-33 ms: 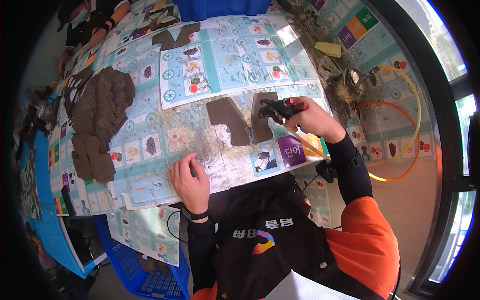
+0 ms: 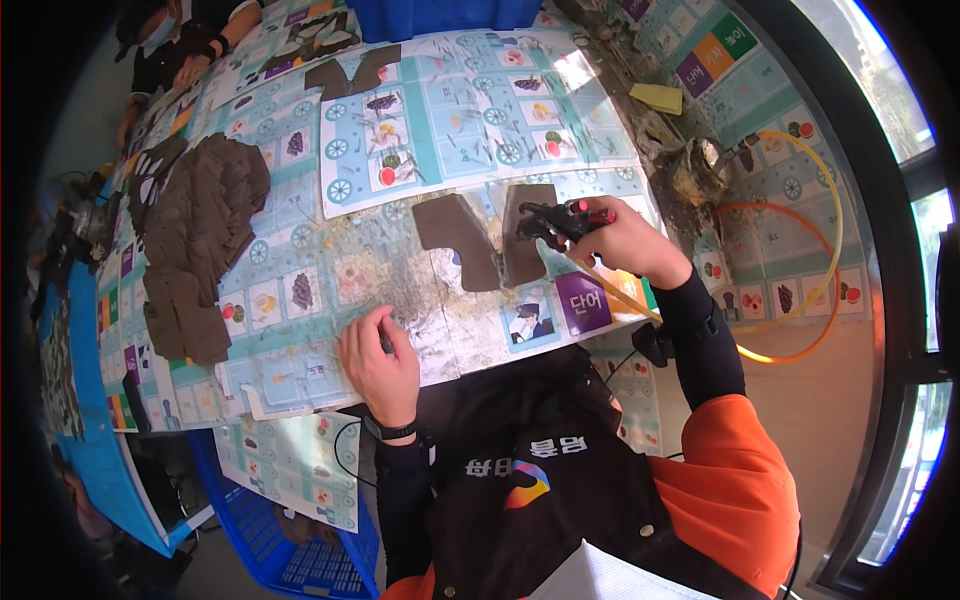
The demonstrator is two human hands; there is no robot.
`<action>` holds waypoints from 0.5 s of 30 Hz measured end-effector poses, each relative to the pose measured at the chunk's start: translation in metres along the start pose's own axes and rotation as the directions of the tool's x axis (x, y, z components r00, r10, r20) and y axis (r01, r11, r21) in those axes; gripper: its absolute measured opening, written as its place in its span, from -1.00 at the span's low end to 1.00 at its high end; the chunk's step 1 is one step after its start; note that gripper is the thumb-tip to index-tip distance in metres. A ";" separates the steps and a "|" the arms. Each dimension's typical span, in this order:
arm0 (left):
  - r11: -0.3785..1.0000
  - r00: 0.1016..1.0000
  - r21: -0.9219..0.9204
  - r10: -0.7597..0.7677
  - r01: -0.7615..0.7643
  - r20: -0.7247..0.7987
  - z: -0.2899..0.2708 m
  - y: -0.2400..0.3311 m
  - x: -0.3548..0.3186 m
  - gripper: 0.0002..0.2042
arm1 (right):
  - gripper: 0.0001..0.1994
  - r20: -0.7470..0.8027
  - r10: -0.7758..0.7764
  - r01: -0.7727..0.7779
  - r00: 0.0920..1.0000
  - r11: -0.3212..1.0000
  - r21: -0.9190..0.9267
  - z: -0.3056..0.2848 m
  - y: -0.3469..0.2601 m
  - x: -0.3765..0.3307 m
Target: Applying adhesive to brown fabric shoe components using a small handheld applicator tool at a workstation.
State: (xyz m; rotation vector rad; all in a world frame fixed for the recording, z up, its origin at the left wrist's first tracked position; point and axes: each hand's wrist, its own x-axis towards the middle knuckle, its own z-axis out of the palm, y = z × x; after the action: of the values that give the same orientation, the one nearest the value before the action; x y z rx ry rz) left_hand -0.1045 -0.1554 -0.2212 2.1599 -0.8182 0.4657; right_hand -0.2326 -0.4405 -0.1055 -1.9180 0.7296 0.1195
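My right hand grips a black spray gun with red parts, its fingers wrapped round the handle. The nozzle end is over the right arm of a dark brown V-shaped cut piece lying flat on the table. My left hand rests at the table's near edge, fingers curled together. A small dark thing shows between thumb and fingers, too little of it to name. To the left lies a large overlapping stack of similar brown pieces.
A yellow hose loops at the right beside a crusted metal pot. Another brown piece lies farther back, near a blue bin. A blue basket stands below the table. A co-worker's hand is at the far left.
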 end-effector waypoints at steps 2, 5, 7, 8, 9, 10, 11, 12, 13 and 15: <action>1.000 1.000 -0.002 -0.004 0.004 0.002 0.000 0.000 0.000 -0.88 | -0.79 0.020 0.001 -0.001 1.000 1.000 0.024 0.004 0.000 -0.006; 0.998 0.997 -0.009 -0.059 0.059 0.047 -0.003 0.003 0.000 -0.88 | -0.76 0.070 0.009 -0.010 0.998 1.000 0.024 0.008 0.005 -0.010; 0.994 0.990 -0.015 -0.110 0.112 0.091 -0.002 0.003 0.000 -0.89 | -0.70 0.052 0.051 -0.055 0.997 0.996 0.069 0.012 0.003 -0.018; 0.998 0.997 -0.011 -0.054 0.055 0.047 0.000 0.002 0.001 -0.89 | -0.65 0.103 0.044 -0.051 0.994 0.996 0.067 0.011 0.017 -0.014; 1.000 1.000 -0.005 0.002 -0.002 0.002 0.002 0.001 0.002 -0.88 | -0.65 0.102 0.046 -0.053 0.994 0.996 0.067 0.010 0.019 -0.015; 1.000 1.000 -0.004 0.001 -0.001 0.004 0.002 0.000 0.002 -0.88 | -0.64 0.121 0.051 -0.059 0.991 0.996 0.062 0.011 0.019 -0.017; 1.000 1.000 -0.004 0.001 -0.001 0.004 0.002 0.000 0.002 -0.88 | -0.63 0.140 0.057 -0.065 0.989 0.996 0.058 0.012 0.019 -0.020; 1.000 1.000 -0.005 0.001 -0.001 0.003 0.002 0.001 0.002 -0.88 | -0.63 0.140 0.057 -0.066 0.988 0.996 0.059 0.014 0.018 -0.024; 1.000 1.000 -0.001 0.001 -0.001 0.002 0.001 0.001 0.001 -0.88 | -0.63 0.099 0.046 -0.045 0.994 0.999 -0.010 0.015 0.013 -0.029; 1.000 1.000 0.020 0.005 -0.005 0.000 -0.002 0.002 0.000 -0.88 | -0.64 0.060 0.027 -0.023 0.998 0.997 -0.076 0.013 0.010 -0.038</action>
State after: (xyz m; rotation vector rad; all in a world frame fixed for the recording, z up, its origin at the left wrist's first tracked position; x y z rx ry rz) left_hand -0.1055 -0.1546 -0.2185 2.1771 -0.8219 0.4781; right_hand -0.2654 -0.4155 -0.1043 -1.9681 0.7174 0.2223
